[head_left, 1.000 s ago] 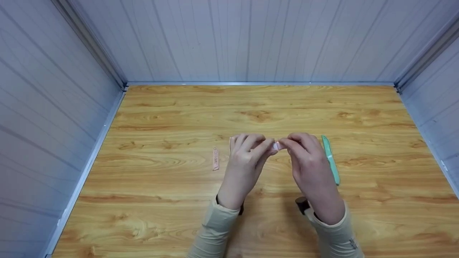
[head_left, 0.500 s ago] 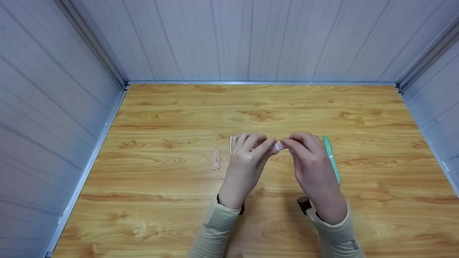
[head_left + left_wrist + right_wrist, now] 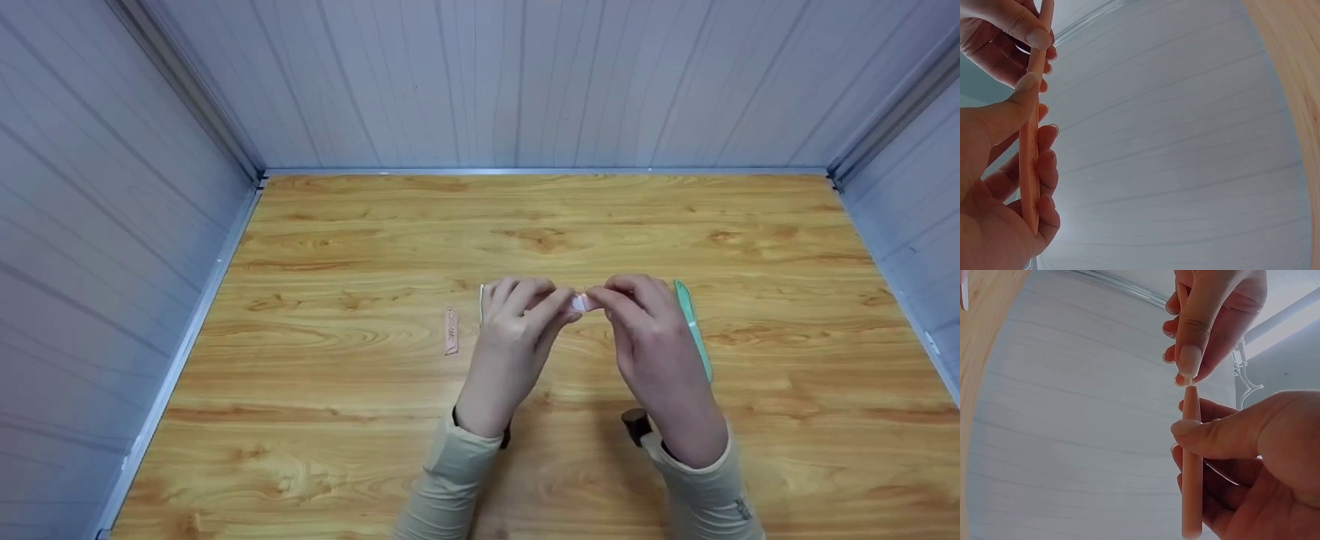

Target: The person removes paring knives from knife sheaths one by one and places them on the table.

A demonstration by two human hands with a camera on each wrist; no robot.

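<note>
In the head view my left hand (image 3: 517, 326) and right hand (image 3: 649, 337) meet above the table. Between them they hold a slim pink tool (image 3: 1192, 478) with a tapered handle; its exact kind is unclear. My right thumb and fingers pinch the handle in the right wrist view. A narrow pale neck (image 3: 1188, 382) shows at its top, beneath my left thumb. The left hand grips the tool's other part (image 3: 1028, 163), a long pink strip running along its fingers. In the head view a small whitish piece (image 3: 578, 303) shows between the fingertips.
Left of my hands a small flat pink strip (image 3: 451, 331) with dark markings lies on the wooden table (image 3: 360, 420). A slim green tool with a white band (image 3: 695, 337) lies beside my right hand. A thin white edge (image 3: 481, 304) shows beside the left fingers. Pale panels (image 3: 480, 82) enclose the table.
Both hands keep their hold on the pink tool, with only slight shifts at the fingertips. The things on the table stay where they were.
</note>
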